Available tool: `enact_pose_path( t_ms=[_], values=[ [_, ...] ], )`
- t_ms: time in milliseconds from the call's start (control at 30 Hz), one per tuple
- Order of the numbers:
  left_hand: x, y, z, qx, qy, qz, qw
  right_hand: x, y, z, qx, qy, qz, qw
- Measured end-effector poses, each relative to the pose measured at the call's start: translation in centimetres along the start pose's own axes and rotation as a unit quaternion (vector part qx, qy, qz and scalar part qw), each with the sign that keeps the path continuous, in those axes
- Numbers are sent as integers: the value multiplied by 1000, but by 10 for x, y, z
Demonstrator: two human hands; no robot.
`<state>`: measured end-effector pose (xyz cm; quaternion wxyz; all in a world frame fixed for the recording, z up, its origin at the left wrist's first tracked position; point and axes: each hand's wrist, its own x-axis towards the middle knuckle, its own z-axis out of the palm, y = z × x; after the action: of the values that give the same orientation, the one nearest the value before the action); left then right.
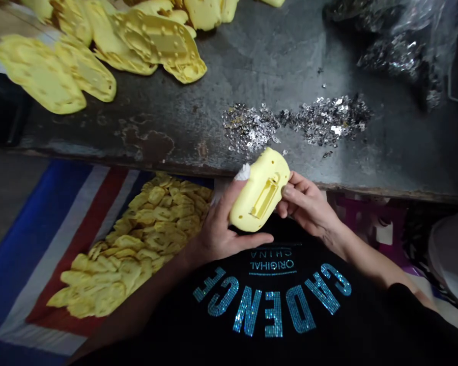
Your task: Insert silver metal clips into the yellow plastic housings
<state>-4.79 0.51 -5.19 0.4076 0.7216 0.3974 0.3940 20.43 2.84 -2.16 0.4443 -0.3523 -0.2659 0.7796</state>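
Note:
A yellow plastic shell (256, 195) with a long battery compartment in it is tilted at the front edge of the bench. My left hand (223, 223) is wrapped around its left side and lower end, and a white covering sits on one fingertip. At the shell's right edge, my right hand (307, 201) has thumb and fingers pinched together; whatever is between them is too small or hidden to make out. Just beyond the shell, a pile of small shiny metal pieces (252, 127) lies on the bench, with a second metal pile (328, 121) to its right.
Several yellow shells (46, 76) are heaped on the dark metal bench (213, 101) at the back left. A clear plastic bag (400, 46) with more metal pieces stands at the back right. Below the bench, a striped sack (57, 244) holds many yellow parts (137, 239).

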Motion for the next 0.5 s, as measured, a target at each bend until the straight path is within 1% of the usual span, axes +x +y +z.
enact_pose_path(
  t_ms=[33,67,100,133,167,200,233,267,300,333,367,400,433,500],
  values=[
    [-2,-5,0,28,41,30,998,-1,-1,3,-13,-12,11,1000],
    [-2,-8,0,31,81,61,994,-2,-5,5,-40,-32,16,999],
    [0,-11,-1,11,115,81,990,-3,-11,4,-87,-50,7,995],
    [3,-12,-1,-22,136,82,987,-4,-19,1,-160,-55,-22,985],
    [7,-13,-2,-70,150,70,984,-2,-29,-4,-260,-45,-69,962],
    [11,-14,-3,-126,154,49,979,1,-40,-12,-373,-16,-130,918],
    [15,-14,-4,-183,150,23,971,7,-51,-21,-495,36,-207,843],
    [18,-13,-4,-232,139,-6,963,15,-60,-31,-600,71,-258,754],
    [20,-12,-4,-271,127,-28,954,24,-69,-41,-669,82,-288,680],
    [21,-12,-3,-302,118,-41,945,34,-75,-51,-714,60,-302,628],
    [22,-11,-2,-326,113,-48,937,44,-79,-59,-746,35,-308,590],
    [22,-10,-1,-347,109,-54,930,54,-81,-65,-765,11,-310,564],
    [22,-10,0,-363,105,-59,924,63,-82,-70,-779,-9,-310,545],
    [21,-9,3,-387,97,-57,915,74,-81,-72,-798,-23,-306,518]
  ],
)
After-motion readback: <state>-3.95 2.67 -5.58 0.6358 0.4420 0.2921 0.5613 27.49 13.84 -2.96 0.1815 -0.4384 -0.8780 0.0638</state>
